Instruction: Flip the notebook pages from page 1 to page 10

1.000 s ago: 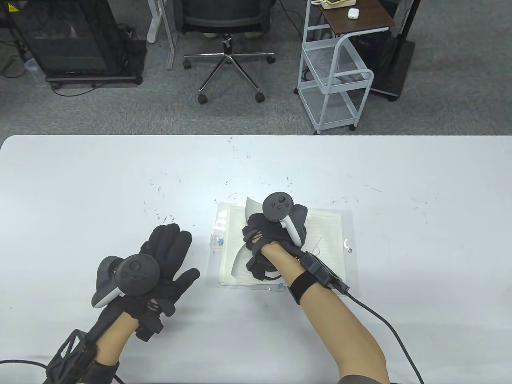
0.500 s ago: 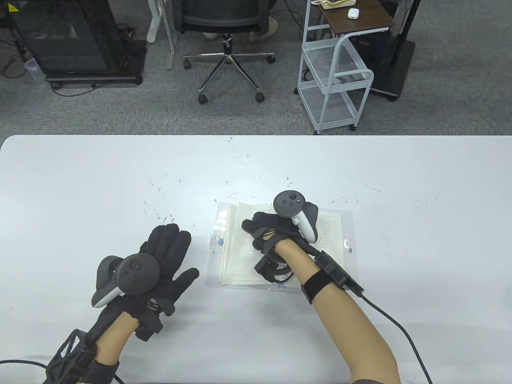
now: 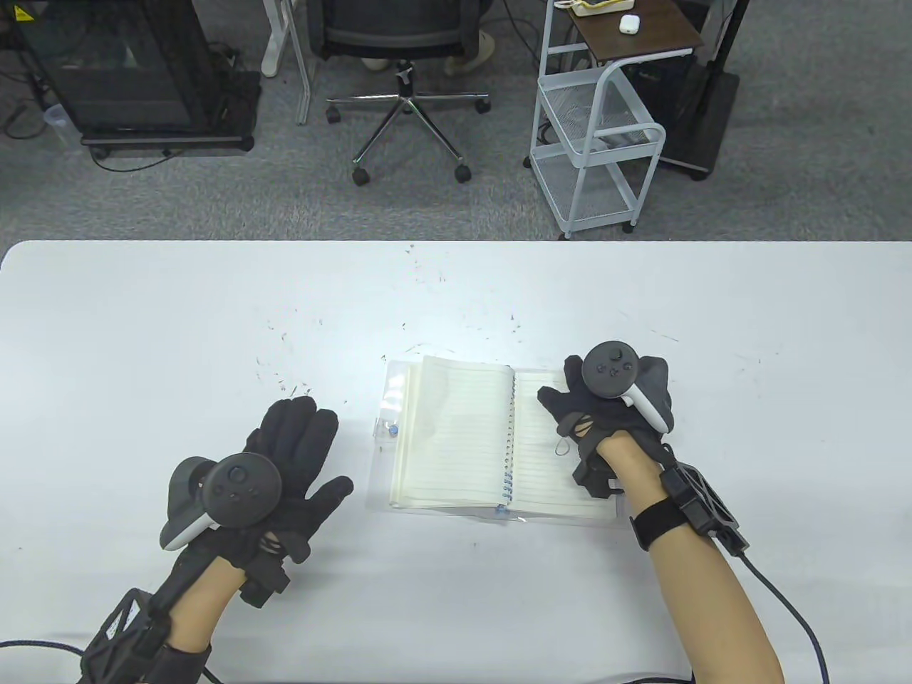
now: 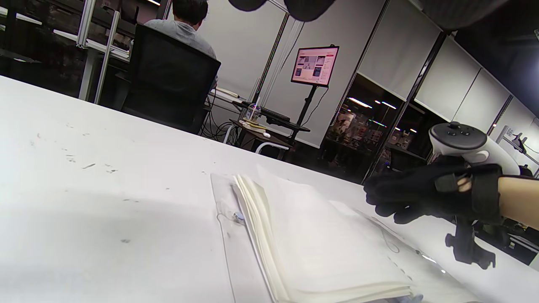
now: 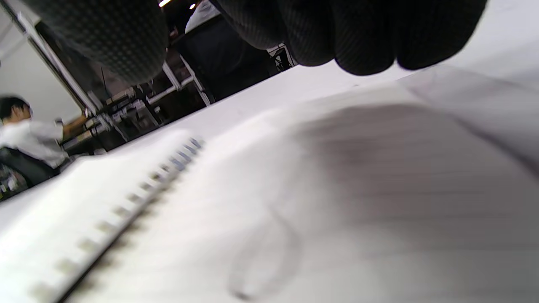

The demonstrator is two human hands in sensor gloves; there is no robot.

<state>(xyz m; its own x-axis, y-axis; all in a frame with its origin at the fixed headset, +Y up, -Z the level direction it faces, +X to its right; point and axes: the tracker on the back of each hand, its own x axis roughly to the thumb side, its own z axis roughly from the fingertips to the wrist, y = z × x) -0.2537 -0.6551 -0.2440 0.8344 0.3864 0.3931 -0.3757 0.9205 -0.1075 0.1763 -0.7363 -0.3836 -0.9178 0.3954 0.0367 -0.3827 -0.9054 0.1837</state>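
A spiral-bound lined notebook (image 3: 491, 438) lies open on the white table (image 3: 142, 320), with a clear plastic cover under it. Its turned pages lie flat on the left side (image 4: 311, 240). My right hand (image 3: 605, 406) is over the right page near its outer edge, fingers curled above the paper (image 5: 337, 189); whether it touches the page I cannot tell. It holds nothing. My left hand (image 3: 285, 463) rests flat on the table left of the notebook, fingers spread, apart from it.
A clear cover flap with a small snap (image 3: 392, 431) sticks out left of the notebook. Small dark specks are scattered on the table behind it. Beyond the far edge stand an office chair (image 3: 406, 71) and a white wire cart (image 3: 598, 135).
My right hand laid the lifted page down on the left stack, then moved right across the spiral to the right page. The notebook now lies fully open. The left hand stayed put.
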